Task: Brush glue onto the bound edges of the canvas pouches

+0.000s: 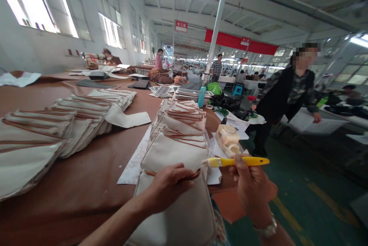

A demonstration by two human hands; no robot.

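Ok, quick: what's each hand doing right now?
Left hand: closed, fingers pinching a brown edge among the light panels.
Right hand: closed around the yellow brush.

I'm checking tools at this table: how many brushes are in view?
1: the yellow brush, held in the right hand, bristles pointing toward the left hand. Any behind or under the pale panels would be hidden.

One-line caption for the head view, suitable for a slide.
Left hand on a pale panel, right hand holding a yellow brush at its edge, beside stacked panels on a brown-covered table.
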